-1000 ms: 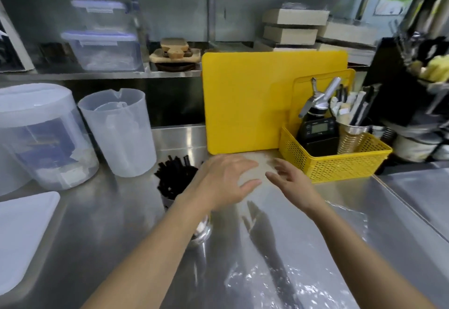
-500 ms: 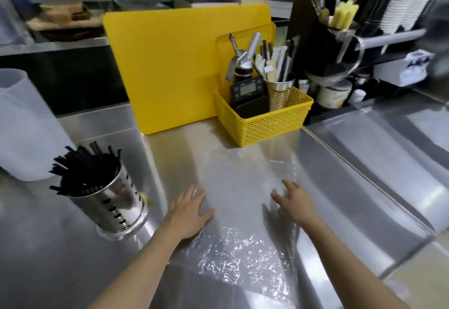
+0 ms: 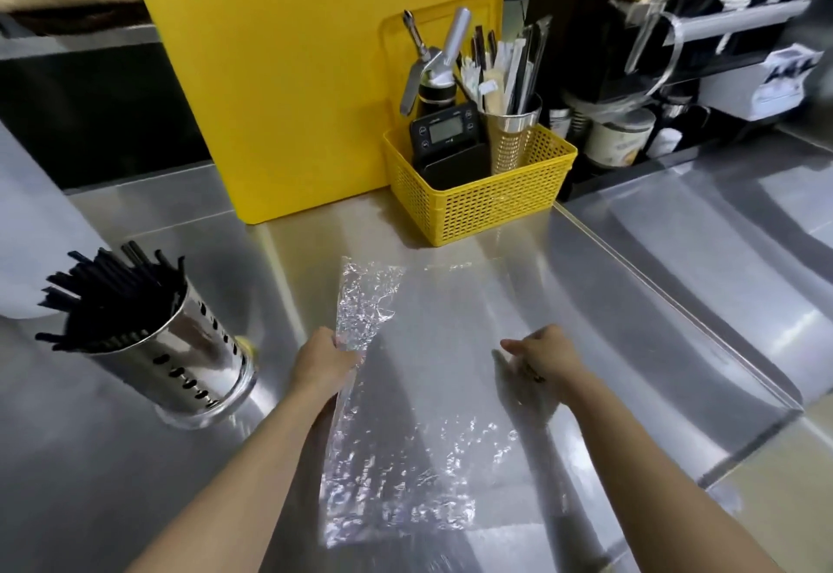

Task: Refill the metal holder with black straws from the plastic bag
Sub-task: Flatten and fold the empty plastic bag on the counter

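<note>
A perforated metal holder [image 3: 180,365] stands at the left of the steel counter, packed with black straws [image 3: 108,293] that lean out to the left. A clear plastic bag [image 3: 405,450] lies flat on the counter in front of me, with no straws visible in it. My left hand [image 3: 324,365] grips the bag's left edge and lifts it into a raised fold. My right hand [image 3: 545,353] has its fingers curled at the bag's right edge, pinching the plastic there.
A yellow cutting board [image 3: 306,90] leans against the back wall. Beside it a yellow basket [image 3: 482,202] holds a scale, a whipper and a cup of utensils. A translucent jug [image 3: 31,229] stands at far left. A sunken steel tray [image 3: 721,247] is to the right.
Both hands lay flat on the bag half a second ago. Now the left hand has gathered and raised the bag's left edge, and the right hand's fingers have curled on the right edge.
</note>
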